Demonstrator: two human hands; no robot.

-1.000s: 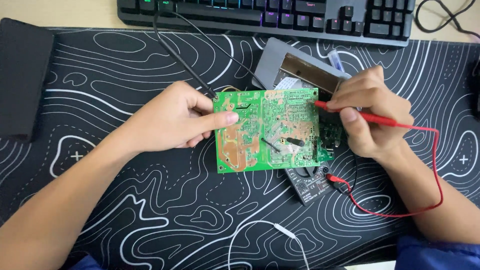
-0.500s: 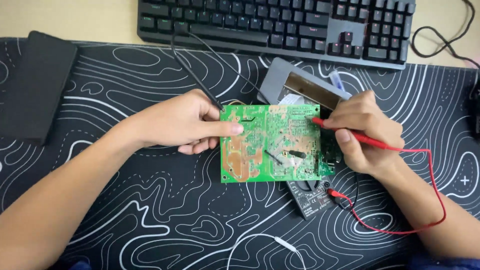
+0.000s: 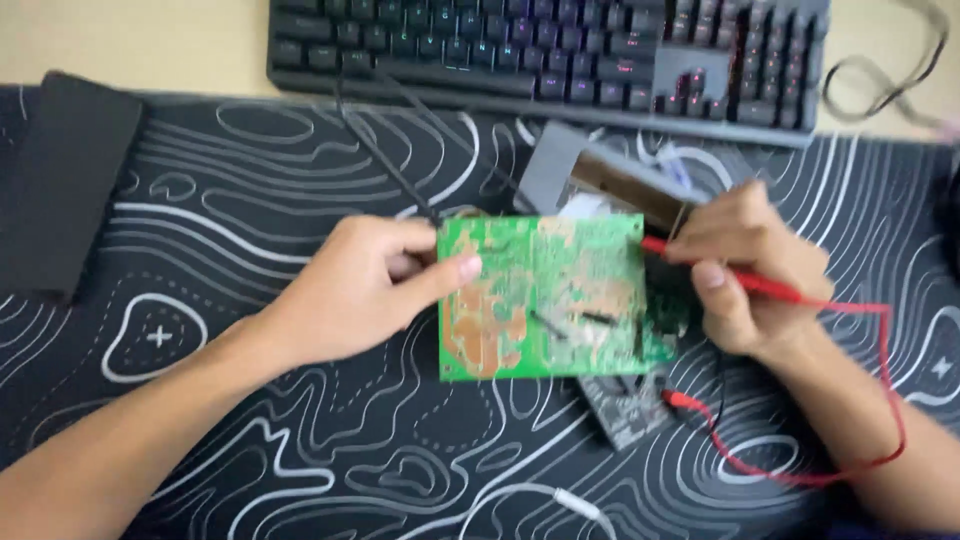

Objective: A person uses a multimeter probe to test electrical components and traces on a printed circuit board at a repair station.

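Note:
A green circuit board (image 3: 555, 297) lies solder side up at the middle of the black patterned desk mat (image 3: 250, 250). My left hand (image 3: 370, 285) grips the board's left edge, thumb on top. My right hand (image 3: 745, 270) holds a red test probe (image 3: 740, 280) like a pen, its tip at the board's upper right corner. The probe's red lead (image 3: 880, 400) loops down to a grey multimeter (image 3: 630, 405), mostly hidden under the board. A black probe (image 3: 385, 165) lies on the mat above my left hand.
A dark keyboard (image 3: 550, 50) with lit keys runs along the back. A grey open box (image 3: 600, 175) sits behind the board. A flat black object (image 3: 60, 180) lies at the left edge. A white cable (image 3: 560, 495) curls near the front.
The view has shifted, so the board and both hands sit lower and more central in frame. My grips on the board and the red probe are unchanged.

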